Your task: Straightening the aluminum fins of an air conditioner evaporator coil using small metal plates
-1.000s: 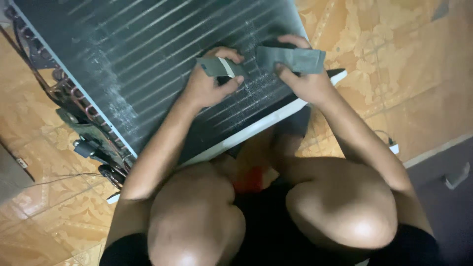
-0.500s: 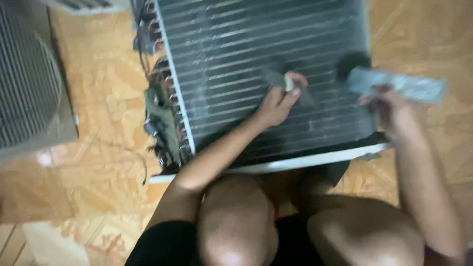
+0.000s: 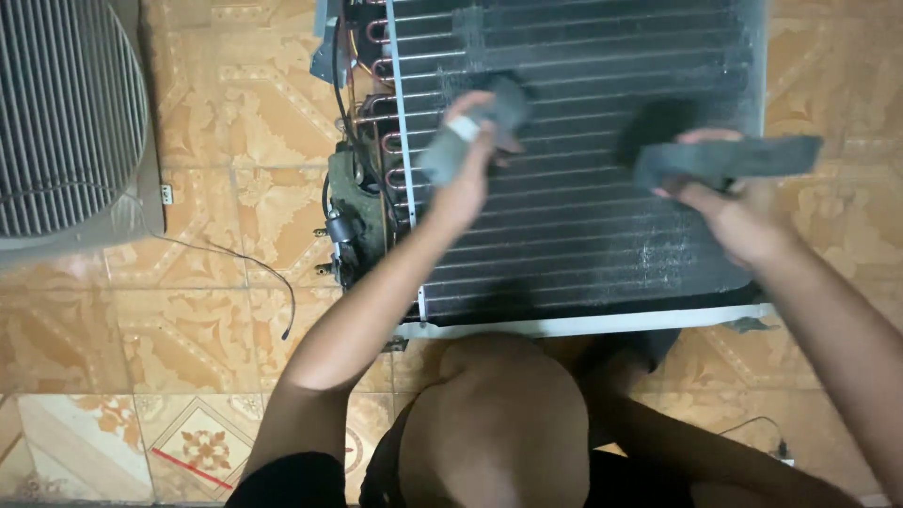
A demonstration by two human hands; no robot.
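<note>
Half a second back the dark finned metal coil panel sat lower in the view; now it fills the picture from twelve to three o'clock, with its white bottom rail just above the person's bare knees. The left hand has slid toward the panel's left edge. It is closed around a grey wad of lint, with a pale band showing across one finger, and it lies against the fins near the looped copper tubes. The right hand was further out to three o'clock before; now it hovers over the panel's right half. Its fingers are curled shut on a long flat grey strip of dust felt, which is held level and clear of the fins.

At nine o'clock from the panel, black wiring and small green-grey parts hang off its side. A thin black wire trails over the patterned orange floor tiles. At ten o'clock sits a grey slatted grille cover. I see no packages or labels clearly enough to describe.
</note>
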